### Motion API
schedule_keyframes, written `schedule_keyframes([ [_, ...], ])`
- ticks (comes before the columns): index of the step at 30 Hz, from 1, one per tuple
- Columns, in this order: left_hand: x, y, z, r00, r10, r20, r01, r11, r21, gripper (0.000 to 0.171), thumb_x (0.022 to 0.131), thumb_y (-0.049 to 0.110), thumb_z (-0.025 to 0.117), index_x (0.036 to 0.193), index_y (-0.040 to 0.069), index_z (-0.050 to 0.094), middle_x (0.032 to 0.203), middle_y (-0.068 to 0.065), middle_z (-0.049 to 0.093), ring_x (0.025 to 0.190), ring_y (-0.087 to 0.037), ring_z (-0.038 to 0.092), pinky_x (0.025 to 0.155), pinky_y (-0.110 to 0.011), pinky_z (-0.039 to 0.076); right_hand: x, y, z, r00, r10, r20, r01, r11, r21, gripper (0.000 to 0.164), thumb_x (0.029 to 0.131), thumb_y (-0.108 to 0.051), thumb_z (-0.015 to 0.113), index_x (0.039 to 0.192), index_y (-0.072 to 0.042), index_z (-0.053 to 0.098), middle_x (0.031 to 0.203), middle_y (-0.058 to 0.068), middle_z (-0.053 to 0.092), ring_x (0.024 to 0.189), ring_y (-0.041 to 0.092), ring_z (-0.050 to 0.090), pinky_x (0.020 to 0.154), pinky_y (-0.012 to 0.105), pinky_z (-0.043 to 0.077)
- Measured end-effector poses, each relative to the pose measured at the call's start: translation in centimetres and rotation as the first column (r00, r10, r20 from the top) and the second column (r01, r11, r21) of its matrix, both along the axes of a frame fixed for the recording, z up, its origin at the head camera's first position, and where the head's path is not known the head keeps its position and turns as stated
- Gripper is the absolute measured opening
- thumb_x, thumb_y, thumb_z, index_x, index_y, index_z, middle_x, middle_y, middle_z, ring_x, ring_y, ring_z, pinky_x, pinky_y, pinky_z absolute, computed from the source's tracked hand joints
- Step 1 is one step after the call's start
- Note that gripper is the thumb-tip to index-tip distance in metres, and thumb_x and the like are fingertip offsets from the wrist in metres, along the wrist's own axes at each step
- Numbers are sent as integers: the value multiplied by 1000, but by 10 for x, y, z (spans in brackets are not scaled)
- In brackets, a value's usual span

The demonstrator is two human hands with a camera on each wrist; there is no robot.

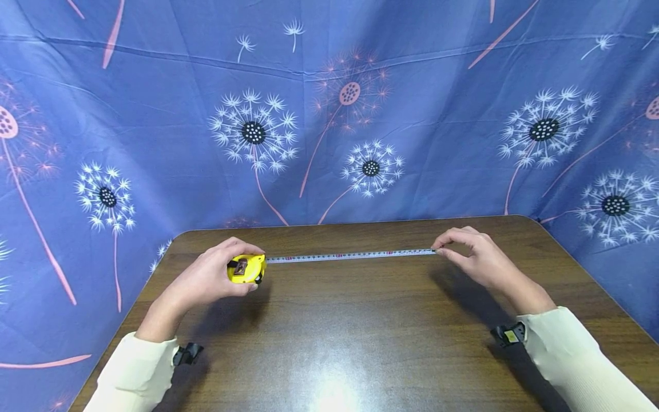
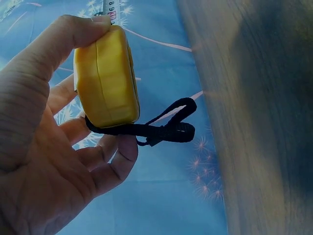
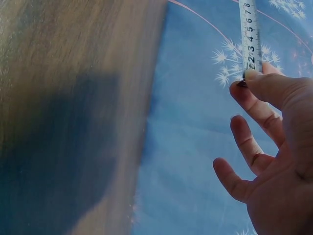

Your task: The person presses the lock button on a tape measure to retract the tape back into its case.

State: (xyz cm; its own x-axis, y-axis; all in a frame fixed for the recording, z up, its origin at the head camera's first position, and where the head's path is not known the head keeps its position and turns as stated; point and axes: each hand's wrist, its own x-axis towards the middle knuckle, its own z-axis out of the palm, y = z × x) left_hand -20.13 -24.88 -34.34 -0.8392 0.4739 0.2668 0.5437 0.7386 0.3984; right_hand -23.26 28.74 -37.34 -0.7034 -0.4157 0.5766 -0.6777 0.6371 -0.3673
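Note:
My left hand (image 1: 211,272) grips the yellow case of a tape measure (image 1: 247,269), thumb on one side and fingers on the other. In the left wrist view a black wrist strap (image 2: 171,128) loops off the yellow case (image 2: 108,78). The silver blade (image 1: 355,255) runs out straight to the right, above the table. At its far end my right hand (image 1: 476,258) pinches the tip between thumb and forefinger. The right wrist view shows the blade's low numbers (image 3: 251,39) just beyond the thumb, with the other fingers (image 3: 244,137) spread loosely.
Below the hands lies a brown wooden table (image 1: 329,326), their shadows falling across it. A blue cloth (image 1: 437,74) with dandelion prints hangs behind and at both sides. Black bands (image 1: 189,353) sit at both wrists beside the pale sleeves (image 1: 136,366).

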Motion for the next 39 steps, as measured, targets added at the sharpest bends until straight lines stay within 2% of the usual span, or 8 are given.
schedule_keyframes([
  [13, 0, 6, 0, 1000, -2, 7, 2, 1000, -19, 59, 74, 25, 89, 129, 22, 69, 118, 5, 63, 97, -14, 59, 80, -38, 49, -1, -7, 1, 1000, -2, 7, 2, 1000, 4, 33, 83, 8, 79, 96, -22, 74, 99, -11, 73, 94, 12, 60, 81, 31, 42],
  [22, -1, 9, 0, 1000, -13, -1, 13, 1000, -25, 59, 74, 26, 90, 130, 20, 69, 120, 4, 63, 97, -15, 59, 81, -38, 48, -3, -12, 0, 1000, 22, 13, -22, 1000, -12, 32, 83, 9, 79, 96, -20, 74, 99, -10, 73, 94, 12, 60, 81, 28, 42],
  [28, -1, 12, -1, 1000, -6, -8, 6, 999, -31, 60, 73, 27, 91, 129, 20, 69, 119, 5, 63, 98, -16, 59, 82, -39, 49, -5, -16, 0, 1000, 23, 11, -23, 1000, -7, 32, 83, 8, 80, 95, -21, 74, 99, -11, 73, 94, 13, 60, 81, 34, 43],
  [39, -1, 16, 0, 1000, -6, 3, 6, 1000, -26, 61, 73, 28, 91, 130, 21, 69, 118, 5, 63, 97, -15, 59, 81, -39, 49, -5, -22, -1, 1000, 23, 21, -23, 1000, -10, 31, 83, 6, 81, 95, -22, 75, 99, -10, 74, 95, 14, 61, 83, 29, 42],
])
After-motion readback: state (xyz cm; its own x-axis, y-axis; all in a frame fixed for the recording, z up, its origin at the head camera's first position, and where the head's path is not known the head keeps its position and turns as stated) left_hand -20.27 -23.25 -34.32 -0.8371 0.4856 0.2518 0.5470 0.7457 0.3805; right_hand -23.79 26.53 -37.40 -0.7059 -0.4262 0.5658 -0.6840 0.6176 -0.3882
